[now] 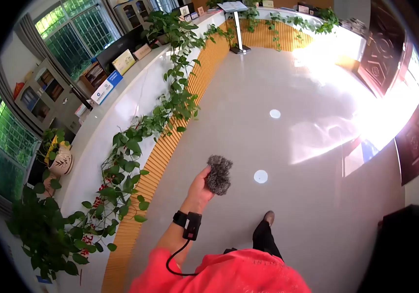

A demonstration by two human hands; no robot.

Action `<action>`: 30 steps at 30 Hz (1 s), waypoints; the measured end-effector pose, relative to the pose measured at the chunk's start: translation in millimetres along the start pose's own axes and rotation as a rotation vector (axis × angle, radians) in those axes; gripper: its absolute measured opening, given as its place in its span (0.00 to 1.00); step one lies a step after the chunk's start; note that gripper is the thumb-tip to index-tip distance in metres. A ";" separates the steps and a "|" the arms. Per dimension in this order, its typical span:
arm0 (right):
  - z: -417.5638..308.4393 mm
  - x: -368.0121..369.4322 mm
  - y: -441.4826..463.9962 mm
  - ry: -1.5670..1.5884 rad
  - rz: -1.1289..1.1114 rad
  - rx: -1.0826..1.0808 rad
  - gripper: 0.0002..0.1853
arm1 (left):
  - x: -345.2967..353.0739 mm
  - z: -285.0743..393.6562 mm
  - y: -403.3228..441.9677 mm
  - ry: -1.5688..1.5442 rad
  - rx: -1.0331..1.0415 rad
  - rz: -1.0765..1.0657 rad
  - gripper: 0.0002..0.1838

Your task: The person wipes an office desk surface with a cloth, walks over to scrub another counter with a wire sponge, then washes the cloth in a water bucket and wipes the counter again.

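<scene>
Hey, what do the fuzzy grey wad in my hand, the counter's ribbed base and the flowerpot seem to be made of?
Wad, in your left hand: probably wire or coarse fibre, rough; its strands look tangled.
Base: wood or wood-look panelling, smooth finish; tan, evenly slatted.
Pot: likely ceramic, perhaps glazed; cream, rounded, dark leaf pattern.

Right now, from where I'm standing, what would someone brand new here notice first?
Probably the fierce sunlight washing out the floor on the right, by the dark wooden doors. Next, the leafy green vines trailing down the long curved counter on the left. Closer in, near the middle, your left hand holds a shaggy grey wad out over the floor.
</scene>
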State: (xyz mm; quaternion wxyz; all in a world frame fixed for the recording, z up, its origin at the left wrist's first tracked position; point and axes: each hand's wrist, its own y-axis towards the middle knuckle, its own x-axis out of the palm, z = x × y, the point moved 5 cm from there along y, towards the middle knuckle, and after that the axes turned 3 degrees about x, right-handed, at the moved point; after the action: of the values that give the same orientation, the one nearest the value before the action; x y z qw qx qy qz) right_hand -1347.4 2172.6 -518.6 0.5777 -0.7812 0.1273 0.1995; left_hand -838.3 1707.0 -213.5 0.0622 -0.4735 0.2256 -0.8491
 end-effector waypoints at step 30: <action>-805.1 -149.3 326.2 -0.289 -0.154 -0.296 0.13 | 193.4 220.7 565.8 -0.114 0.235 0.184 0.16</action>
State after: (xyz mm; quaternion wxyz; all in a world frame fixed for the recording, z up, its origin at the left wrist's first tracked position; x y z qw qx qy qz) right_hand -1487.6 1302.4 -524.4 0.4826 -0.8281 -0.0476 0.2811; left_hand -820.8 1069.8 -214.2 0.2076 -0.4878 0.1631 -0.8321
